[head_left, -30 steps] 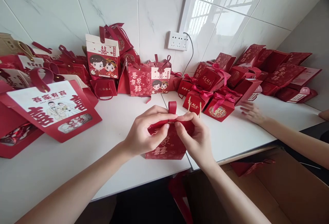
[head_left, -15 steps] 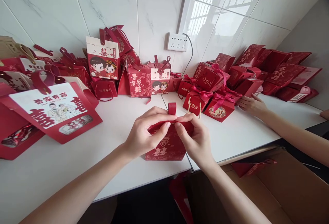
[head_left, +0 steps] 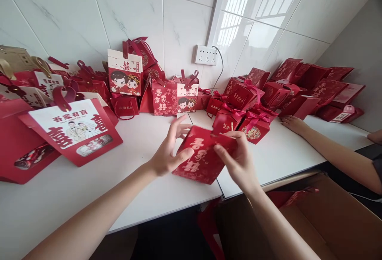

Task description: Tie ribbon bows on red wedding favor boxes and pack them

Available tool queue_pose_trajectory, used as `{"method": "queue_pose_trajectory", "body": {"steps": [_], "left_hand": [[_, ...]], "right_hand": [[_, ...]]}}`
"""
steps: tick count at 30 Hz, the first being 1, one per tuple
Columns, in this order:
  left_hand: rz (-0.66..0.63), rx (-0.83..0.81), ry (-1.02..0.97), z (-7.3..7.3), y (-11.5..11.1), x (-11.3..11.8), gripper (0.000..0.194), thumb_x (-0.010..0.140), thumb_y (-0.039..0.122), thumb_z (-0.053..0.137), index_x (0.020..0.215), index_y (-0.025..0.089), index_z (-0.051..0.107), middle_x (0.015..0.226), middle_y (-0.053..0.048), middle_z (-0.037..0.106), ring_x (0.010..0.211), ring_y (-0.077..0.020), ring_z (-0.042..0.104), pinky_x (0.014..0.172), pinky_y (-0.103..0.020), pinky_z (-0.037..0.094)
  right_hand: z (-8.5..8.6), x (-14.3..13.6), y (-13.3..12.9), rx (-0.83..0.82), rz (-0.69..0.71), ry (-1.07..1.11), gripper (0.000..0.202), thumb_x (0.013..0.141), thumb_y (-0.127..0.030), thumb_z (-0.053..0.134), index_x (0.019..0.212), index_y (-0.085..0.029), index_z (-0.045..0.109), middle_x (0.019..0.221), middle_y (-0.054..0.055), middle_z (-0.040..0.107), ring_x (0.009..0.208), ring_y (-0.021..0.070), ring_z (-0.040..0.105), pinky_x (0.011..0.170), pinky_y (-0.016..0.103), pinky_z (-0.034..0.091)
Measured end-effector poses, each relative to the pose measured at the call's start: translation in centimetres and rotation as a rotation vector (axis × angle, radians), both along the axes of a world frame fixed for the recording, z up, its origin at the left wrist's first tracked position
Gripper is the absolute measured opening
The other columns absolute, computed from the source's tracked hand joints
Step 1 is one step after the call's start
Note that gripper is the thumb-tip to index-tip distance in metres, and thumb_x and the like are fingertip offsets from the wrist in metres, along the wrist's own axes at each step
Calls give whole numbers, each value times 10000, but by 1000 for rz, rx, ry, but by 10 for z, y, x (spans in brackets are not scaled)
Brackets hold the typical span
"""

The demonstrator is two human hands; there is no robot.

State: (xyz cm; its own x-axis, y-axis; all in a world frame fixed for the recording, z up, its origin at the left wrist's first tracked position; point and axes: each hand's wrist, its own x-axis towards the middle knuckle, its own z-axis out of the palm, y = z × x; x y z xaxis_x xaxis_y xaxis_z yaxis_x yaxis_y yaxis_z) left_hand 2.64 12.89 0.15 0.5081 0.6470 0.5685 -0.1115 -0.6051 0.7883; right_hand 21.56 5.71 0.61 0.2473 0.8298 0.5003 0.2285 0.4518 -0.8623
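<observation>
A red gift box with pale printed characters is tilted at the front of the white table. My right hand pinches its upper right edge between thumb and fingers. My left hand is at the box's left side, fingers spread and raised, the thumb lying near or on the printed face; whether it presses there I cannot tell. Just behind the box stand several small red boxes with ribbon bows. The box's far side is hidden.
At the left stands a large red gift bag with a white printed panel. Red boxes line the tiled wall under a power strip. Another person's hand rests on the table at right. A cardboard carton sits below the edge.
The box has gone from upright to tilted. My left hand has come off its top edge and opened; the right still grips it. The loop handle on top no longer shows.
</observation>
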Motion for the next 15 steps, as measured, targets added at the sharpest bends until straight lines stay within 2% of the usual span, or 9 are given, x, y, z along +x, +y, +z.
{"method": "queue_pose_trajectory", "body": {"steps": [2,4,7,9,11,15], "left_hand": [[2,-120,22,-8,4,0,815,770,514,606,1423,275,181,1361,-136,442,1257,-304,427,1046,-488,303],[6,-267,55,-14,2,4,890,731,517,650,1424,270,150,1400,-140,403,1311,-315,367,1069,-505,260],[-77,-433,100,-15,-7,14,783,737,460,672,1368,250,259,1369,-126,455,1275,-299,422,1046,-472,311],[-90,-446,86,-14,-13,19,662,738,444,677,1283,229,368,1300,-117,518,1193,-284,495,996,-433,370],[-25,-414,37,-11,-15,21,627,705,446,708,1213,219,419,1221,-106,561,1117,-268,535,951,-404,399],[117,-420,-87,-9,-12,17,604,635,525,728,1078,210,464,1048,-78,592,968,-234,569,807,-354,450]], "right_hand": [[-4,8,3,42,-80,257,272,741,-295,709,907,-253,497,830,-33,609,695,118,578,625,240,484],[-9,14,6,97,-151,497,326,696,-316,744,895,-257,493,845,-47,614,714,107,575,661,236,490],[-17,16,11,126,-218,686,388,628,-322,780,882,-252,494,877,-53,612,746,100,570,702,239,491],[-25,14,13,102,-225,727,383,632,-333,769,892,-251,500,904,-47,610,760,98,569,710,238,488],[-34,11,13,47,-188,737,342,668,-350,732,904,-252,505,912,-37,605,758,98,565,691,233,486],[-50,7,9,-121,56,606,245,737,-347,655,914,-251,515,897,-23,588,742,111,559,632,240,491]]}}
